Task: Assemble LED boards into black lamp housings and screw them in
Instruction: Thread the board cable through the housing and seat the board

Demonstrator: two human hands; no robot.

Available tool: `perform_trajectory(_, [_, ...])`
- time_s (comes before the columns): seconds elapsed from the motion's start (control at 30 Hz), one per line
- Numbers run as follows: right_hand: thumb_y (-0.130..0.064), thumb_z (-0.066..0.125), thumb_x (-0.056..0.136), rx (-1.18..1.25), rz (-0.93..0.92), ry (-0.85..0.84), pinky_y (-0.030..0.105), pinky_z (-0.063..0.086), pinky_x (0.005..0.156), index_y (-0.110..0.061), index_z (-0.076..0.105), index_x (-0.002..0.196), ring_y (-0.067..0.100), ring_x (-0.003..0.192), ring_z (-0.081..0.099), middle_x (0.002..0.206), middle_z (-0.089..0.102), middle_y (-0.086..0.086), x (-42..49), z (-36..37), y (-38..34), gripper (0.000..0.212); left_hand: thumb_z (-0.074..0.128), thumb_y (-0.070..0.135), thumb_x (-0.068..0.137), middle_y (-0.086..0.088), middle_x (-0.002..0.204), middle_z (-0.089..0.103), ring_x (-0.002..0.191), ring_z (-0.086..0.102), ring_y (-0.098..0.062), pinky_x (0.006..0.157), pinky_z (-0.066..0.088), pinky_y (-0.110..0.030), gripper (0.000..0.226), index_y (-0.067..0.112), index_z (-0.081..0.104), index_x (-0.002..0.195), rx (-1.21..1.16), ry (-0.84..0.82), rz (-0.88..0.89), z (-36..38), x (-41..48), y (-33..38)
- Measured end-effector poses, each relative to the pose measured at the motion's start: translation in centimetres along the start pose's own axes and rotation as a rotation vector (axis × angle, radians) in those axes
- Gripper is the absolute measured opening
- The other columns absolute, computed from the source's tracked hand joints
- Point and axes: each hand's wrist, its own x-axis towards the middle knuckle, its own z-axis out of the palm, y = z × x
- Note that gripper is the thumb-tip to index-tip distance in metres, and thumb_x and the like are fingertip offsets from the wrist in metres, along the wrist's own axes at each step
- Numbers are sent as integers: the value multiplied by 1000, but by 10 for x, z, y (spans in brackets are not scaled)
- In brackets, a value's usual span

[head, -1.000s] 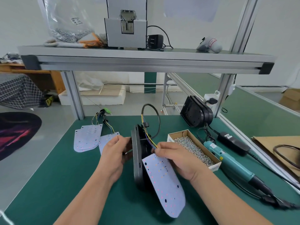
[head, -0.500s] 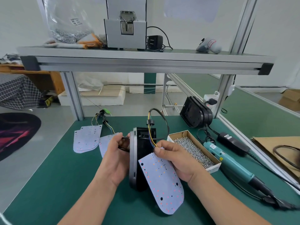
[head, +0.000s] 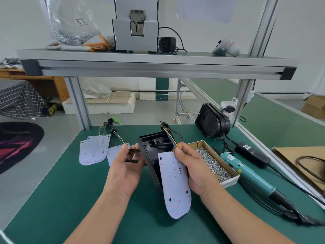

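The housing (head: 152, 161), a black moulded plastic shell with a deep hollow, stands on edge on the green mat (head: 70, 191), its open side turned to the right, probably so the lead can be fed through its back wall. The left hand (head: 124, 171), at the housing's left, curls its fingers round a black cable (head: 132, 150) that comes out there, apparently to draw the slack through. The right hand (head: 191, 169), at the housing's right, pinches the top of the board (head: 174, 184), holding this thin, flat white plate with one rounded end and dotted LEDs just outside the hollow, not yet seated. Thin coloured wires (head: 171, 140) rise from the board past the housing's top. Right of the housing sits a cardboard box (head: 228, 175) of small shiny screws, then a teal driver (head: 246, 173); spare boards (head: 93, 150) lie to its left.
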Motion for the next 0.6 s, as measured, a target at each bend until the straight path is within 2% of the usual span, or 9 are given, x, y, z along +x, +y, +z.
perform_trajectory(0.1, [-26,71,93,35,-15,16,30,51,59,-17,55,83,18,63,58,77,59,5,0,-3,-3,21,55,23,110,-2,69,55,58,60,-15,66,62,-27,30,11,52,82,-21,19,53,-4,8,5])
perform_trajectory(0.2, [-25,69,93,63,-26,29,30,51,58,-17,54,82,18,61,58,74,59,4,0,-8,-10,21,54,23,111,4,72,39,54,35,-11,49,40,-20,32,19,40,83,71,73,141,-9,14,17])
perform_trajectory(0.3, [-24,66,95,59,-42,43,29,50,57,-17,53,80,17,59,56,72,57,3,-1,-13,-18,21,64,29,103,4,73,40,53,30,-11,43,28,-22,24,17,46,92,542,68,370,-13,14,26])
perform_trajectory(0.33, [-24,66,95,49,-47,50,29,49,57,-17,52,80,18,59,55,72,56,4,-1,-14,-20,21,67,33,97,7,72,43,53,35,-11,45,32,-23,21,17,53,102,736,27,436,-13,12,27])
perform_trajectory(0.4, [-24,66,95,33,-50,62,30,49,58,-17,52,81,19,60,54,73,55,5,0,-16,-21,21,70,37,94,18,74,61,62,53,-8,60,46,-23,28,35,62,121,1124,-71,511,-10,6,21])
perform_trajectory(0.43, [-24,66,94,35,-48,65,30,50,58,-16,52,81,19,61,55,74,55,6,0,-16,-21,21,71,39,95,21,84,70,69,59,-6,67,49,-21,29,44,64,123,1288,-151,508,-8,3,15])
perform_trajectory(0.47, [-24,67,94,42,-43,66,31,50,59,-16,52,82,20,62,55,75,55,6,1,-16,-20,21,70,40,95,23,90,73,68,60,-4,65,49,-19,28,48,66,121,1398,-241,469,-6,-2,8])
perform_trajectory(0.53, [-24,69,92,53,-34,60,31,51,60,-16,52,83,20,63,57,77,56,7,2,-17,-18,21,65,41,88,19,77,70,53,48,-7,52,42,-21,23,46,70,110,1475,-366,353,-7,-10,-9])
perform_trajectory(0.6, [-25,69,93,48,-37,59,30,51,59,-16,52,83,20,63,56,76,55,6,2,-19,-17,22,60,43,85,8,65,54,51,34,-12,48,32,-26,18,34,70,96,1450,-393,295,-8,-15,-18])
